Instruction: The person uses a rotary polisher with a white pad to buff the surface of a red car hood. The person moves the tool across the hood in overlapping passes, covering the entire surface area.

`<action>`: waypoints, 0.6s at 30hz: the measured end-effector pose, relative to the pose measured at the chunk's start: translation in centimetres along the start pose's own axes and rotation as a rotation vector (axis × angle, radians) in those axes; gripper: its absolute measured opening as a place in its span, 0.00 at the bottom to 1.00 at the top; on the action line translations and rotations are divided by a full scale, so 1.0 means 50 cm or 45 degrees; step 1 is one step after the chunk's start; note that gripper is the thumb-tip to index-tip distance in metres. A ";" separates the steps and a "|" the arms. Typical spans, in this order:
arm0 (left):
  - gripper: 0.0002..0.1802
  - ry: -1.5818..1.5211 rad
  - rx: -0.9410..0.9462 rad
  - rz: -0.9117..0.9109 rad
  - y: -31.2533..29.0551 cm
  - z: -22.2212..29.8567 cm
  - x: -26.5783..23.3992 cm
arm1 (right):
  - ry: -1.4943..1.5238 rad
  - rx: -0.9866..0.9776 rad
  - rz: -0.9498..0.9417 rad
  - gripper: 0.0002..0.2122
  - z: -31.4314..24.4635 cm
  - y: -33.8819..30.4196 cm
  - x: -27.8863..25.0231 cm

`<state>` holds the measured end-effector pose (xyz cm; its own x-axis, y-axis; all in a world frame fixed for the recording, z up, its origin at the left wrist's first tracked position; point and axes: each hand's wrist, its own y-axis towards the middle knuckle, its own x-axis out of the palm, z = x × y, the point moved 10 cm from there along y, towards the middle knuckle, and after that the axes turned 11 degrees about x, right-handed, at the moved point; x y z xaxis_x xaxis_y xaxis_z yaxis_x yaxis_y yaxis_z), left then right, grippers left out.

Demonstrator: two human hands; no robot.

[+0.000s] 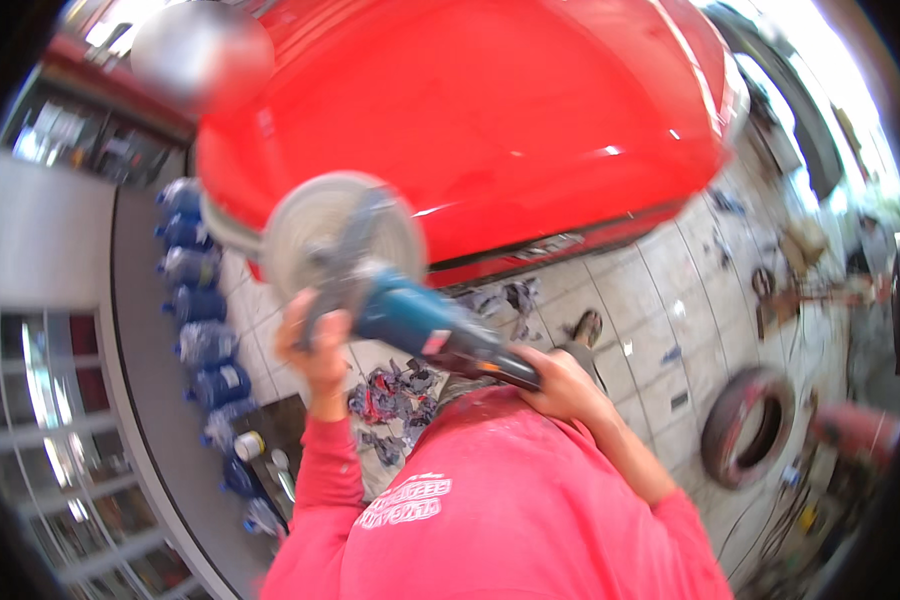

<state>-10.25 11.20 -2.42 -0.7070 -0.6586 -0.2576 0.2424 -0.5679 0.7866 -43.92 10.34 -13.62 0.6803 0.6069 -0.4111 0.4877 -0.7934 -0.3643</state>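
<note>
Both my hands hold a blue and black polishing machine (405, 315) up in front of my body. My left hand (317, 340), somewhat blurred, is closed round the black front handle beside the round pad. At the black rear end of the body, my right hand (560, 383) wraps round the grip. The pale round buffing pad (345, 225) is at the near left corner of a glossy red car body (470, 110). It overlaps the car's edge in view; whether it touches the paint I cannot tell.
Several blue water jugs (198, 265) line the left wall. Crumpled rags or paper scraps (395, 395) litter the tiled floor (650, 350). A tire (748, 428) lies at the right, near cables (785, 520). A white-labelled bottle (250, 445) stands at the lower left.
</note>
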 end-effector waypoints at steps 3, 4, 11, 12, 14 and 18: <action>0.15 -0.147 -0.264 -0.036 -0.006 -0.078 -0.059 | -0.059 -0.127 -0.049 0.26 0.001 0.049 0.028; 0.15 -0.214 -0.381 0.067 -0.009 -0.070 -0.055 | -0.051 -0.143 -0.079 0.26 0.004 0.059 0.030; 0.21 -0.185 -0.308 -0.022 -0.056 0.039 0.105 | -0.090 -0.034 -0.098 0.26 0.116 0.000 -0.127; 0.21 -0.202 -0.266 -0.034 -0.052 0.071 0.152 | -0.079 -0.022 -0.077 0.25 0.138 -0.014 -0.159; 0.21 -0.267 -0.302 -0.075 -0.043 0.135 0.273 | -0.032 0.028 0.032 0.24 0.198 -0.057 -0.226; 0.17 -0.533 0.091 -0.650 0.057 0.321 0.611 | 0.158 0.226 0.208 0.22 0.346 -0.172 -0.341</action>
<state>-41.80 -2.60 0.96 -0.9233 -0.0598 -0.3795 -0.2260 -0.7142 0.6625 -69.20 7.65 -17.94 0.8092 0.4524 -0.3748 0.2696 -0.8529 -0.4471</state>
